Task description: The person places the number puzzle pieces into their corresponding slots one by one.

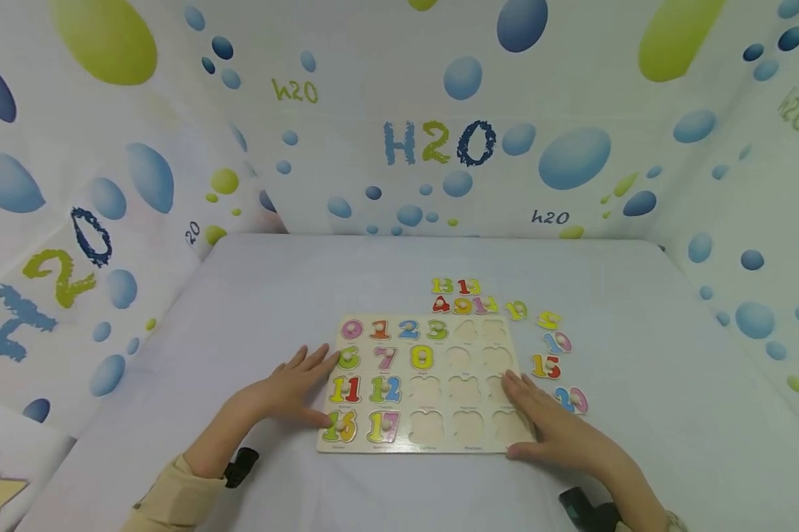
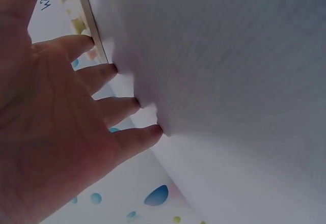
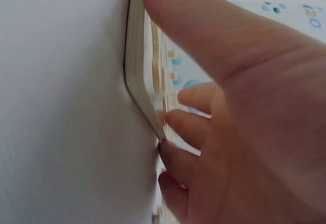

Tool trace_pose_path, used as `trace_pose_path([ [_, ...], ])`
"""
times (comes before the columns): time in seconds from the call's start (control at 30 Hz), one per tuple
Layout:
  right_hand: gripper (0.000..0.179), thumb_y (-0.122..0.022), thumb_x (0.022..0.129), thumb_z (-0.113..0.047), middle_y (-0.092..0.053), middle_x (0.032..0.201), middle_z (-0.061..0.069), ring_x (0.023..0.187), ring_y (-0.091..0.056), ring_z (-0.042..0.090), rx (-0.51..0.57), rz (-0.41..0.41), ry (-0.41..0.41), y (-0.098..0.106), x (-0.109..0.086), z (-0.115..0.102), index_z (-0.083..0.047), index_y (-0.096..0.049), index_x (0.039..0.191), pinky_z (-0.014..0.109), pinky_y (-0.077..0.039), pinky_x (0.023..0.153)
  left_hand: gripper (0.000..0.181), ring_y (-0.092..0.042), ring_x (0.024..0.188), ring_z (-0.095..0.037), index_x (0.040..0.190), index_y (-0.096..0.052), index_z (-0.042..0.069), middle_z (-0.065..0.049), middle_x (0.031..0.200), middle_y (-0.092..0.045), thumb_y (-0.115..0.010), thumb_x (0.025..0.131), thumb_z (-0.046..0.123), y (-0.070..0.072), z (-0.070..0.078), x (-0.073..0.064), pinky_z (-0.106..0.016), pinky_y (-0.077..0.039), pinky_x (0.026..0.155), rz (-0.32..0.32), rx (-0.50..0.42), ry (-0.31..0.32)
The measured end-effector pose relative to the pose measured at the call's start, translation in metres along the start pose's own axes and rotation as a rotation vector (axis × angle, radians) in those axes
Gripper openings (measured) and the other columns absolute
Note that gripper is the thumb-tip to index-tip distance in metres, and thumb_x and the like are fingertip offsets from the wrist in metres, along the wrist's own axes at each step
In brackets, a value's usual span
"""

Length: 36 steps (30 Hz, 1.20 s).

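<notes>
A wooden number puzzle board (image 1: 449, 448) lies flat on the white table. Number pieces fill its left side and most of the top row, such as the yellow 8 (image 1: 422, 357); several recesses to the right are bare. My left hand (image 1: 286, 391) spreads at the board's left edge, thumb by the 16 piece (image 1: 340, 426) and fingertips near the green 6 (image 1: 349, 359). In the left wrist view, some fingertips touch the cloth. My right hand (image 1: 562, 436) rests against the right edge, fingers extended over it and thumb at the front corner.
Loose number pieces lie behind and right of the board, among them a red 4 (image 1: 441, 304), a yellow 5 (image 1: 548, 320), a 15 (image 1: 546, 366) and a 20 (image 1: 570, 400) close to my right hand. A patterned curtain (image 1: 346, 162) rises behind the table.
</notes>
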State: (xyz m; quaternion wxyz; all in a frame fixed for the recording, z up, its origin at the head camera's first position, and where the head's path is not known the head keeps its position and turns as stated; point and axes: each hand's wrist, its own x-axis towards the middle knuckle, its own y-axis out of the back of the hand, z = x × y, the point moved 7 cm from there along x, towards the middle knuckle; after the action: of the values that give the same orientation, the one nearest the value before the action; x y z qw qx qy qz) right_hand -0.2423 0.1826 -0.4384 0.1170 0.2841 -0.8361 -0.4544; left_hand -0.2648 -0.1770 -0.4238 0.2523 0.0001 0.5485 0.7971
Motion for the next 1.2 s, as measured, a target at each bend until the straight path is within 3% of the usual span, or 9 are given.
trace_pose_path([
  [0.1,0.096,-0.065,0.078,-0.055,-0.022,0.152,0.01,0.137,-0.02,0.031,0.009,0.015,-0.001,0.011,0.001,-0.002,-0.009,-0.021,0.149,0.051,-0.024,0.104,0.104,-0.005,0.134,-0.048,0.148,-0.025,0.004,-0.022,0.151,-0.016,-0.078,0.07,0.049,0.0,-0.004,-0.004,-0.068,-0.013,0.099,0.017,0.04,0.011],
  [0.2,0.083,-0.067,0.083,-0.045,-0.03,0.149,0.012,0.133,-0.028,0.033,0.032,0.106,-0.037,0.034,-0.004,0.003,-0.009,-0.028,0.147,0.053,-0.029,0.101,0.105,-0.005,0.135,-0.048,0.148,-0.025,0.005,-0.021,0.151,-0.016,-0.077,0.069,0.051,0.0,-0.007,-0.006,-0.068,-0.013,0.099,0.031,0.043,0.006],
  [0.37,0.058,-0.067,0.088,-0.025,-0.051,0.129,0.018,0.11,-0.051,0.036,-0.016,0.315,-0.156,0.072,-0.026,0.026,-0.006,-0.044,0.138,0.053,-0.045,0.085,0.105,-0.004,0.135,-0.047,0.148,-0.026,0.006,-0.021,0.151,-0.016,-0.076,0.069,0.053,-0.001,-0.008,-0.005,-0.068,-0.013,0.099,0.031,0.029,-0.011],
  [0.5,0.045,-0.066,0.088,-0.014,-0.06,0.108,0.018,0.092,-0.058,0.031,-0.059,0.367,-0.225,0.082,-0.036,0.041,-0.002,-0.052,0.129,0.045,-0.052,0.072,0.105,-0.005,0.134,-0.048,0.147,-0.027,0.005,-0.022,0.151,-0.017,-0.077,0.068,0.053,-0.002,-0.009,-0.003,-0.068,-0.014,0.099,0.032,0.032,-0.013],
  [0.67,0.032,-0.061,0.092,-0.012,-0.061,0.09,0.007,0.076,-0.057,0.021,0.012,0.305,-0.291,0.074,-0.034,0.056,-0.001,-0.057,0.121,0.033,-0.047,0.058,0.105,-0.005,0.135,-0.048,0.147,-0.026,0.006,-0.021,0.151,-0.017,-0.076,0.068,0.053,-0.004,-0.01,-0.001,-0.069,-0.013,0.099,0.033,0.025,-0.023],
  [0.87,0.026,-0.06,0.093,-0.017,-0.056,0.071,0.001,0.064,-0.052,0.017,0.188,0.196,-0.329,0.055,-0.025,0.064,-0.001,-0.06,0.113,0.026,-0.045,0.052,0.103,-0.004,0.135,-0.047,0.147,-0.027,0.006,-0.021,0.151,-0.016,-0.078,0.069,0.05,-0.003,-0.007,-0.001,-0.067,-0.012,0.1,0.027,0.009,-0.018],
  [1.07,0.018,-0.061,0.091,-0.011,-0.054,0.064,0.002,0.057,-0.052,0.019,0.272,0.218,-0.348,0.047,-0.022,0.07,-0.001,-0.059,0.106,0.025,-0.045,0.05,0.103,-0.005,0.135,-0.048,0.147,-0.027,0.006,-0.021,0.151,-0.017,-0.078,0.069,0.049,-0.003,-0.005,0.0,-0.067,-0.013,0.1,0.024,0.011,-0.025],
  [1.2,0.016,-0.062,0.09,-0.009,-0.056,0.066,0.004,0.057,-0.054,0.02,0.33,0.228,-0.401,0.043,-0.023,0.078,0.001,-0.057,0.102,0.025,-0.048,0.052,0.103,-0.004,0.135,-0.048,0.147,-0.027,0.006,-0.021,0.151,-0.016,-0.078,0.069,0.05,-0.003,-0.005,0.002,-0.067,-0.012,0.1,0.024,0.012,-0.027],
])
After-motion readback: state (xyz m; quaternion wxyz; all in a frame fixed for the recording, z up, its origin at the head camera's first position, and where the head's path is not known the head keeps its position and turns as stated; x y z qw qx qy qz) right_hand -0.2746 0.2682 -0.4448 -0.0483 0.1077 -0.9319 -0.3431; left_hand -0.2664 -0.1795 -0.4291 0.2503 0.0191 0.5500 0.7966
